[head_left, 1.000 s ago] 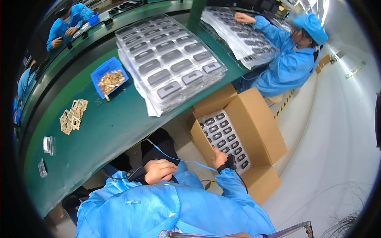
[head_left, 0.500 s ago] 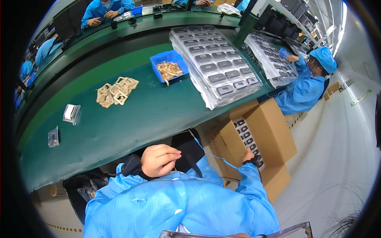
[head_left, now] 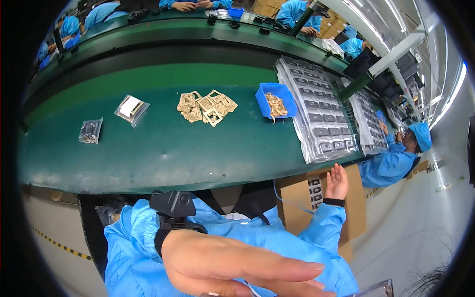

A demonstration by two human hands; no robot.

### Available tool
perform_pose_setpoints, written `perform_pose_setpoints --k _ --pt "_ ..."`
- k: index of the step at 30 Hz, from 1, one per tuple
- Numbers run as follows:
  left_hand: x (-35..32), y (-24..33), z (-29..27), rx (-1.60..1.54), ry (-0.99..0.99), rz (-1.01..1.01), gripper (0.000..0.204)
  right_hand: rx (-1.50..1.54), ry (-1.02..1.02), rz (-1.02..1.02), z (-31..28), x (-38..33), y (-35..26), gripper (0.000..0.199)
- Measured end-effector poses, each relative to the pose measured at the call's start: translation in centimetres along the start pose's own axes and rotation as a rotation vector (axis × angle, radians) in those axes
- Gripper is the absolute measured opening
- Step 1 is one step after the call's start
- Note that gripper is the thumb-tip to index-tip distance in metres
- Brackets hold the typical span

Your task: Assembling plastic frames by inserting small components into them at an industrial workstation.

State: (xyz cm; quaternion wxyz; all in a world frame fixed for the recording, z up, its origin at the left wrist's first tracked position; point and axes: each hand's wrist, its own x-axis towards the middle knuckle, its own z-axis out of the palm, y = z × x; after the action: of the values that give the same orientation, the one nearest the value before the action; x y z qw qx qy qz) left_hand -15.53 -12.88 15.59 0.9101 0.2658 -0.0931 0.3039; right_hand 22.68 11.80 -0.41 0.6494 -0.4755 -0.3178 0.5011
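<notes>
My left hand (head_left: 232, 262) is raised close in front of my chest, its fingers stretched out and nothing visible in them. A dark camera-like device (head_left: 174, 204) is strapped to that wrist. Over the cardboard box (head_left: 295, 200) at the table's front edge, my right hand (head_left: 337, 183) is lifted, palm showing and fingers extended, holding nothing. It wears a black wristband (head_left: 334, 202). Inside the box are several dark oblong parts (head_left: 315, 192) in rows, partly hidden by the right arm. Nearest to that hand on the table is a stack of clear plastic trays (head_left: 321, 118) with dark oblong parts.
A blue bin (head_left: 289, 92) of gold-coloured pieces stands beside the trays on the green table (head_left: 198, 158). Left of it lie flat tan frames (head_left: 210, 106) in a pile and two clear bags of parts (head_left: 132, 110) (head_left: 90, 131). A co-worker (head_left: 391, 166) sits to the right.
My left hand has come up toward the camera, its fingers straightening. My right hand has lifted out of the cardboard box and turned palm up. The view has swung left.
</notes>
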Motion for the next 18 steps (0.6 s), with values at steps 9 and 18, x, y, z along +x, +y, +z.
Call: perform_pose_setpoints --k 9,18 --pt "-0.6 6.6 -7.8 1.859 0.601 0.618 0.053 -0.449 0.293 0.007 -1.6 10.5 -0.2 0.033" --pt "-3.9 6.6 -21.0 1.848 1.162 0.201 0.012 -1.179 -0.426 -0.57 5.9 9.9 -7.3 0.024"
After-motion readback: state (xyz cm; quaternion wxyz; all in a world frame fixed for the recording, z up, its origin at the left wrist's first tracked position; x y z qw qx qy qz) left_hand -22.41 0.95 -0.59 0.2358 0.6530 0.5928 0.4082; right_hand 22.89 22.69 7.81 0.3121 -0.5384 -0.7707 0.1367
